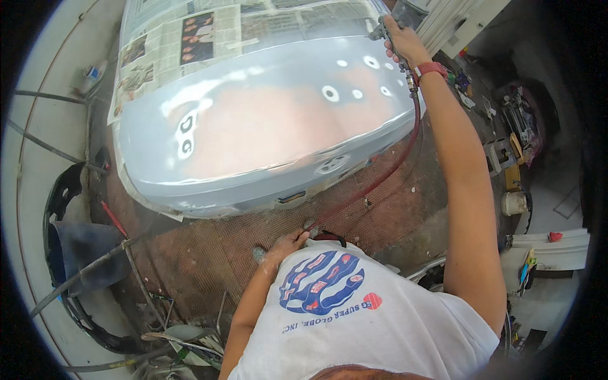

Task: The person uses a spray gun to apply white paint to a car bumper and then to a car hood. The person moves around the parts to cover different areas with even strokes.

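My right hand (408, 47) is stretched out to the far right, its fingers wrapped round a spray gun (379, 31) above the far right part of a car panel (266, 130). The panel is pale grey with a pinkish middle and several white-ringed spots. From the gun's handle a dark red air hose (387, 170) curves back toward my waist. My left hand (288, 246) is closed on this hose in front of my shirt. Newspaper sheets (266, 28) cover the car beyond the panel.
Metal bars (82, 275) and a dark bumper (58, 202) stand at the left. A reddish, mesh-patterned floor (209, 253) lies between me and the car. Along the right are assorted parts and a white bucket (514, 203). Another container (408, 12) sits beyond the gun.
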`<state>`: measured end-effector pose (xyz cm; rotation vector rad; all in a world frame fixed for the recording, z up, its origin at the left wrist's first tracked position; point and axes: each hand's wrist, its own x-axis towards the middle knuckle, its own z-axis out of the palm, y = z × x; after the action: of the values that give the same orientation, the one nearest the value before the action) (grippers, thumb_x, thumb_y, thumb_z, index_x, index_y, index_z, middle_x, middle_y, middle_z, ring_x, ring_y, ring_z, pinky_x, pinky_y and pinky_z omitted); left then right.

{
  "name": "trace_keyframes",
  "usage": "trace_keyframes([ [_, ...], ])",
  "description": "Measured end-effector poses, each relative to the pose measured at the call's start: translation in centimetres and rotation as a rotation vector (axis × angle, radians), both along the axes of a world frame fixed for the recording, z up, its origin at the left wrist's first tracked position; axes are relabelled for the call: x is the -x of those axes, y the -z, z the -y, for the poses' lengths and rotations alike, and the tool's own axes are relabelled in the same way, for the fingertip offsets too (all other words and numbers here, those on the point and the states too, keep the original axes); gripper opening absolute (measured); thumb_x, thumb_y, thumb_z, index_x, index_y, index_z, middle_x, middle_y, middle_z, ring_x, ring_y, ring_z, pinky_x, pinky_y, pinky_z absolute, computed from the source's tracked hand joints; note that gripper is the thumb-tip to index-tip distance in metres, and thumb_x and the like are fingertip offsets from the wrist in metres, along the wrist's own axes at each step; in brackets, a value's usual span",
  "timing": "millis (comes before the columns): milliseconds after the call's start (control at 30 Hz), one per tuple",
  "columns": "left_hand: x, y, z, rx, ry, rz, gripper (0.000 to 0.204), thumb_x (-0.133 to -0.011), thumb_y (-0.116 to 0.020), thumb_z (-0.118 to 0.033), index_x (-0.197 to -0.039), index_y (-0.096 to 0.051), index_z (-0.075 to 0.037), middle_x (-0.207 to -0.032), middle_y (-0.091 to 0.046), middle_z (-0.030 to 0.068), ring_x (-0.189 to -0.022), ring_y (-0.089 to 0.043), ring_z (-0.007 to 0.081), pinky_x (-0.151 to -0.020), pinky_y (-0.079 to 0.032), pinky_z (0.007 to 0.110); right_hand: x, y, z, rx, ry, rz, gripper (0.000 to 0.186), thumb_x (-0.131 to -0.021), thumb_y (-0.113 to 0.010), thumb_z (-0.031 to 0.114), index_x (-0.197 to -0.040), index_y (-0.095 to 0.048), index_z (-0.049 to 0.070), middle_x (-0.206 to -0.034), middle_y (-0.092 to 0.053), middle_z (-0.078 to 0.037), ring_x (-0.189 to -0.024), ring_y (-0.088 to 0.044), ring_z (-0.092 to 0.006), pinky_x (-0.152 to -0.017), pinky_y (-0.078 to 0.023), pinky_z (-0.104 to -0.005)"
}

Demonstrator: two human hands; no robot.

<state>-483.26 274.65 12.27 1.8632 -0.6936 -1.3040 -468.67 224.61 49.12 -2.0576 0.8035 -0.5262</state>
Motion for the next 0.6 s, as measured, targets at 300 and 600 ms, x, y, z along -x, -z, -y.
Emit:
trace_keyframes([
  [300,-3.1,-10.0,12.9,0.381,0.166,0.031,0.062,-0.113,-0.050,-0.051,-0.154,-0.057,-0.005,-0.149,-0.066,0.0197,-0.138,-0.062,0.0327,-0.118,-0.046,0.043,4.3,-0.3,4.8,0.049,0.056,-0.037,0.074,-0.105,-0.060,0.064,-0.107,-0.065,-0.009,-0.076,-0.066,-0.009,-0.055,-0.066,-0.0162,-0.042,-0.048,-0.0280],
  [600,-11.3,-25.4,20.5,0.872,-0.478,-0.499,0.049,-0.116,-0.053,-0.039,-0.146,-0.060,-0.001,-0.131,-0.073,0.0137,-0.117,-0.070,0.0209,-0.101,-0.058,0.036,-0.1,0.7,-12.2,-0.161,-0.224,0.056,0.068,-0.104,-0.060,0.065,-0.112,-0.065,-0.002,-0.077,-0.065,-0.006,-0.055,-0.064,-0.0155,-0.044,-0.046,-0.0286],
])
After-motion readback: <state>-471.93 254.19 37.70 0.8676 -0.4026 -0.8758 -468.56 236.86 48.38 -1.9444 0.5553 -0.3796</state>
